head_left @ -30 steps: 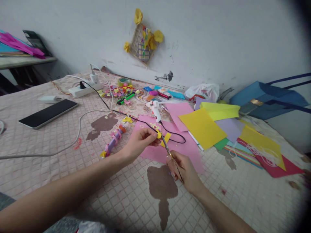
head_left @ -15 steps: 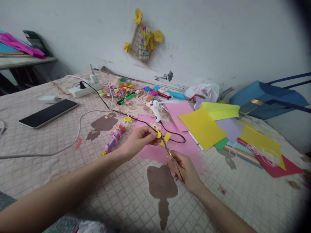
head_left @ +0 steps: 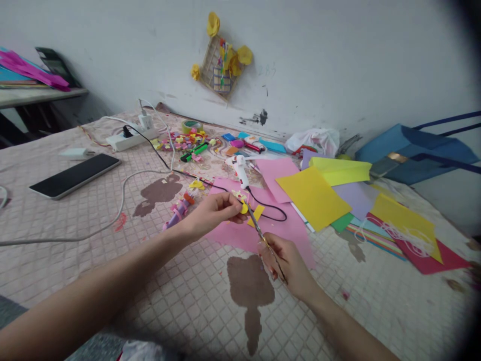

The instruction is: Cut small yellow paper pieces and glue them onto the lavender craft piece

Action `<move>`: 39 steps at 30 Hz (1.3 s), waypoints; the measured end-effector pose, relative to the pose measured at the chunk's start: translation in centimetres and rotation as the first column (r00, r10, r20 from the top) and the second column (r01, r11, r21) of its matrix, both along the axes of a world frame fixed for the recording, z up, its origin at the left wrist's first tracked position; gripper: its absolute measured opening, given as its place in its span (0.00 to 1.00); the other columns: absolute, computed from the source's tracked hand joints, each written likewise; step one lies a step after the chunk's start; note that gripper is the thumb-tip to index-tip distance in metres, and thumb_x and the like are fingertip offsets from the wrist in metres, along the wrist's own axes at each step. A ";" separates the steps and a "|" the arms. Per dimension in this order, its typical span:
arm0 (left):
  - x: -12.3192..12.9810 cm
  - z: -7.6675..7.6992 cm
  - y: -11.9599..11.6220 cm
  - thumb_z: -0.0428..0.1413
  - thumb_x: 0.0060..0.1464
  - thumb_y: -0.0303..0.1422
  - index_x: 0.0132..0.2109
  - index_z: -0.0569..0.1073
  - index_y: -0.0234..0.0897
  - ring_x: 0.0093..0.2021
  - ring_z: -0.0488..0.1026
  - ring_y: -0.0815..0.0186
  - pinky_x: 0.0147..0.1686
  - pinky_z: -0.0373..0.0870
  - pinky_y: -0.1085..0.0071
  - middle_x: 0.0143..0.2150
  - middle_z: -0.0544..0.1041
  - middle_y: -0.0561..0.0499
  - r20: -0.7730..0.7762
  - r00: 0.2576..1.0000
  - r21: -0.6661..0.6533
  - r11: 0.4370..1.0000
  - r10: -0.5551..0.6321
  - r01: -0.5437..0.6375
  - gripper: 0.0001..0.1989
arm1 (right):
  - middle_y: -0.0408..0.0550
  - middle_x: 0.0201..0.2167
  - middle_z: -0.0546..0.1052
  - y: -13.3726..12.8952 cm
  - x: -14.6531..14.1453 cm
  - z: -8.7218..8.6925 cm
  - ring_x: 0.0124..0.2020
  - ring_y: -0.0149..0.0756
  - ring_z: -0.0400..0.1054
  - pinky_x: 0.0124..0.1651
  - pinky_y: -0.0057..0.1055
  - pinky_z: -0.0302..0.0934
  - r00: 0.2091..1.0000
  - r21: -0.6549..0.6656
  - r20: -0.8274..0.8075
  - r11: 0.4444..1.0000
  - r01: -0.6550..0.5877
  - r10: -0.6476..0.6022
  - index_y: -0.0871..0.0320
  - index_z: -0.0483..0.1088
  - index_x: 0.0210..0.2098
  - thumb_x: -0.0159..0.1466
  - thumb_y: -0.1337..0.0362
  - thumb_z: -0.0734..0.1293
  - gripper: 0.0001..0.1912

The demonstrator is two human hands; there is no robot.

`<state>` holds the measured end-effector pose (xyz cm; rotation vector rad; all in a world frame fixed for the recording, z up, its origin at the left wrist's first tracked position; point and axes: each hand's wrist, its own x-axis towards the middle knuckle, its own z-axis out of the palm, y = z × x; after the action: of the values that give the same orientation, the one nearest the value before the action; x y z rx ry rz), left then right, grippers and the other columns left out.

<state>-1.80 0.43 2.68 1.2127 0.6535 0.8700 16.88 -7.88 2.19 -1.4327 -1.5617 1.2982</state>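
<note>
My left hand (head_left: 221, 209) pinches a small yellow paper piece (head_left: 244, 207) between thumb and fingers. In my right hand (head_left: 284, 258) is a pair of scissors (head_left: 262, 236), its blades pointing up and left to the edge of that piece. Whether the blades are parted I cannot tell. A yellow paper strip (head_left: 256, 215) lies just behind the blades on a pink sheet (head_left: 240, 238). Left of my left wrist rests a purple stick (head_left: 176, 216) with pink and orange bits on it, partly hidden by my forearm.
A white glue gun (head_left: 240, 170) with a black cord lies beyond my hands. Coloured sheets (head_left: 313, 198) spread to the right, a blue bag (head_left: 409, 155) behind them. On the left are a phone (head_left: 75, 175), a power strip (head_left: 131, 138) and a grey cable (head_left: 122, 210).
My left hand has shifted slightly left with the yellow piece, and its forearm now covers more of the purple stick. The scissors have moved very little.
</note>
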 end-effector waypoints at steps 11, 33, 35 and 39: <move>0.6 -0.4 -0.5 0.56 0.53 0.33 0.31 0.67 0.32 0.32 0.73 0.70 0.38 0.69 0.70 0.31 0.76 0.48 0.147 0.988 -0.072 0.997 0.044 -0.034 0.08 | 0.35 0.14 0.57 -0.2 -0.2 -0.1 0.15 0.24 0.51 0.18 0.23 0.47 0.995 -0.017 -0.096 1.000 -0.026 0.024 0.58 0.60 0.25 0.60 0.45 0.60 0.21; 1.9 -1.0 -2.0 0.56 0.52 0.32 0.32 0.67 0.32 0.32 0.71 0.70 0.38 0.68 0.70 0.32 0.73 0.50 0.152 0.958 -0.086 0.969 0.244 -0.233 0.07 | 0.34 0.12 0.55 -0.3 -0.9 -0.6 0.13 0.24 0.50 0.16 0.23 0.47 0.996 -0.011 -0.077 0.999 0.034 -0.034 0.57 0.59 0.23 0.60 0.46 0.59 0.21; 1.9 -1.1 -2.1 0.56 0.53 0.32 0.33 0.67 0.33 0.33 0.71 0.70 0.39 0.68 0.70 0.32 0.72 0.50 0.150 0.958 -0.075 0.969 0.244 -0.235 0.07 | 0.34 0.12 0.56 -0.3 -1.0 -0.6 0.13 0.24 0.50 0.16 0.23 0.47 0.996 -0.008 -0.081 0.999 0.035 -0.035 0.57 0.59 0.23 0.61 0.46 0.59 0.22; 1.9 -1.1 -2.1 0.55 0.53 0.34 0.33 0.67 0.33 0.33 0.70 0.70 0.39 0.67 0.69 0.32 0.72 0.50 0.134 0.960 -0.058 0.969 0.247 -0.242 0.07 | 0.34 0.12 0.56 -0.2 -1.0 -0.6 0.13 0.25 0.50 0.16 0.23 0.47 0.997 0.004 -0.071 0.999 0.036 -0.035 0.57 0.58 0.22 0.60 0.45 0.59 0.22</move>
<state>0.09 -1.66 1.54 1.0358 0.7131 1.1328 15.86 -8.13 1.54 -1.3895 -1.4859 1.3085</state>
